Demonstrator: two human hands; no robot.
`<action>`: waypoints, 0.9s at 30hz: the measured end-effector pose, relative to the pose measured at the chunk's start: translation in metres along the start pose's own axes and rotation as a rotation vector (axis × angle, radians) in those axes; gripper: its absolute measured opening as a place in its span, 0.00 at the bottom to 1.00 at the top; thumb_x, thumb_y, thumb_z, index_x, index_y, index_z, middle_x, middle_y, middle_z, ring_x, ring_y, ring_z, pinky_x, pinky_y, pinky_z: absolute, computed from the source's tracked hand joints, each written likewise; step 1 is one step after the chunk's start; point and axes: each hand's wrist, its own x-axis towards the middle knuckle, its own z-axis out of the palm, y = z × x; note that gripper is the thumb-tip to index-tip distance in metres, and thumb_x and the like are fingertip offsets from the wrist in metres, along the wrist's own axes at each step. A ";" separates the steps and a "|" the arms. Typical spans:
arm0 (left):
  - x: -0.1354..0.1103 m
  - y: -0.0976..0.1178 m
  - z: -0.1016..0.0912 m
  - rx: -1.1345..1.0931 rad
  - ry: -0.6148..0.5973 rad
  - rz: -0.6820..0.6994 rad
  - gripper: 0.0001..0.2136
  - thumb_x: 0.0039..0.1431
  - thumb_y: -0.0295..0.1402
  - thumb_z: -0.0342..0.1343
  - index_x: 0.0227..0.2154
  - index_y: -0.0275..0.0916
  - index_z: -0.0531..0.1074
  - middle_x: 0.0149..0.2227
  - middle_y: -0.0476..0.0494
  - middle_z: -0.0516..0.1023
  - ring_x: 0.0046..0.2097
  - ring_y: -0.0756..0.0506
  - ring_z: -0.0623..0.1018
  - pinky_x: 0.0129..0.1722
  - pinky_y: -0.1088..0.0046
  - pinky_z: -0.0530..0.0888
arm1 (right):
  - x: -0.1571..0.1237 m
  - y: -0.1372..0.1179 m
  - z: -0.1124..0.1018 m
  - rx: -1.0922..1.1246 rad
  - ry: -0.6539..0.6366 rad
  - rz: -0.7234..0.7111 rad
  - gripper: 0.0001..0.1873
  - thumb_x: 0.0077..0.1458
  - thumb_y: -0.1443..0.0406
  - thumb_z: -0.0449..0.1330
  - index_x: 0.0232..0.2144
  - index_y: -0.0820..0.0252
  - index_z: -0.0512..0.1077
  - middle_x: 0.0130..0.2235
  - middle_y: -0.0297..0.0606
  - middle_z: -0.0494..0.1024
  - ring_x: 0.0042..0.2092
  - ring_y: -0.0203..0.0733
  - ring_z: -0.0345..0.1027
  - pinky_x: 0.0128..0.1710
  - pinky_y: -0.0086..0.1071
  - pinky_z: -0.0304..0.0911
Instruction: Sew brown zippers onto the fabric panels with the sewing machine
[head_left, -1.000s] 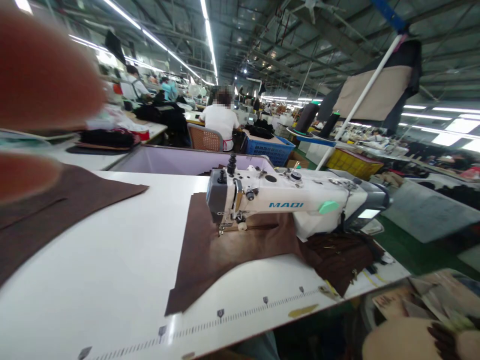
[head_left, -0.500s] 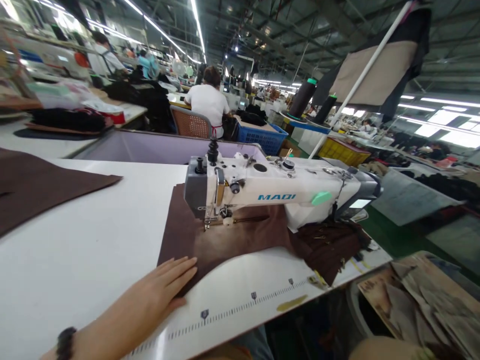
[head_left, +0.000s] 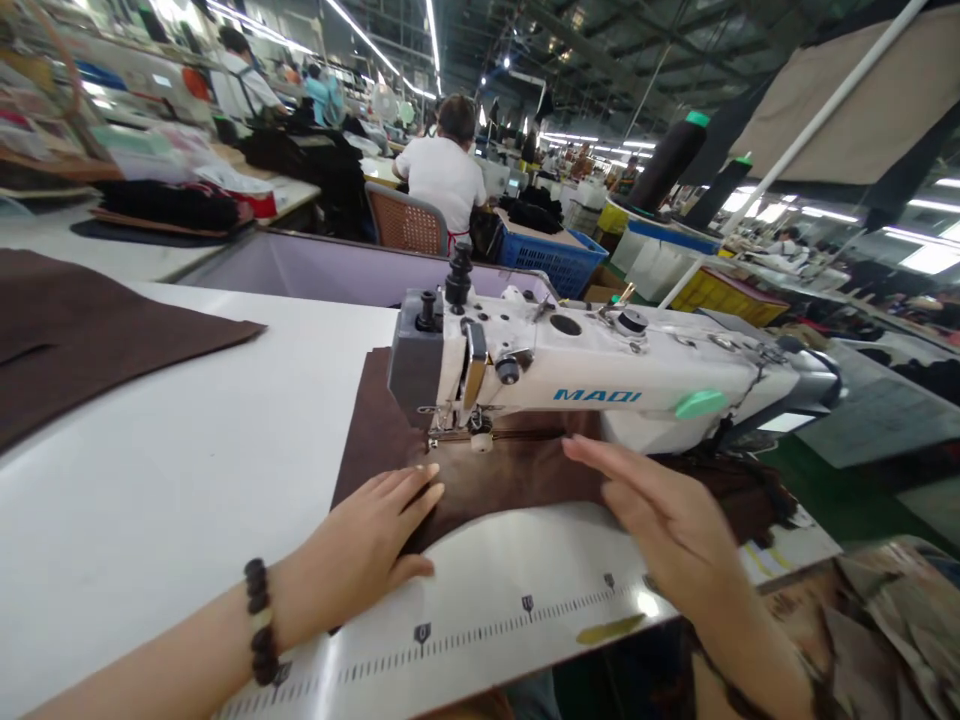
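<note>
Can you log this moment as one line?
Left hand: flat on brown suede-like fabric | right hand: over it | fabric: beneath white MAQI sewing machine

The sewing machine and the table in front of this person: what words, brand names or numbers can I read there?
"MAQI": blue capitals on the arm of the white sewing machine.
Unreadable: the small tags along the ruler scale on the edge of the white table are too small and blurred to read.

Bare forearms (head_left: pixel 150 670); dark bead bracelet (head_left: pixel 259 620) on left wrist (head_left: pixel 296 600).
</note>
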 end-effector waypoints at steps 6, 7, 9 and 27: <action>-0.006 0.001 0.011 0.035 -0.050 0.047 0.17 0.61 0.35 0.48 0.52 0.41 0.64 0.57 0.40 0.62 0.55 0.40 0.65 0.54 0.58 0.64 | 0.050 0.048 0.078 -0.304 -0.353 0.059 0.24 0.60 0.61 0.48 0.57 0.64 0.57 0.60 0.42 0.53 0.62 0.47 0.45 0.59 0.51 0.47; -0.008 -0.001 0.011 0.026 -0.058 0.048 0.16 0.61 0.33 0.46 0.52 0.42 0.64 0.57 0.41 0.63 0.55 0.41 0.66 0.55 0.59 0.63 | 0.052 0.051 0.083 -0.338 -0.407 0.102 0.25 0.60 0.60 0.48 0.58 0.64 0.56 0.61 0.43 0.51 0.62 0.49 0.44 0.58 0.53 0.47; -0.012 -0.009 0.008 -0.003 -0.075 0.051 0.17 0.61 0.27 0.42 0.51 0.43 0.65 0.56 0.43 0.63 0.56 0.42 0.66 0.56 0.59 0.62 | 0.047 0.047 0.085 -0.369 -0.501 0.165 0.27 0.60 0.59 0.48 0.58 0.66 0.54 0.60 0.47 0.51 0.61 0.52 0.44 0.57 0.52 0.49; 0.011 -0.009 0.003 0.046 0.001 -0.019 0.21 0.58 0.35 0.54 0.51 0.27 0.64 0.52 0.33 0.67 0.51 0.41 0.70 0.51 0.65 0.69 | 0.032 -0.014 0.112 -0.114 -0.364 -0.107 0.23 0.60 0.64 0.49 0.57 0.61 0.57 0.58 0.42 0.57 0.59 0.42 0.50 0.58 0.41 0.50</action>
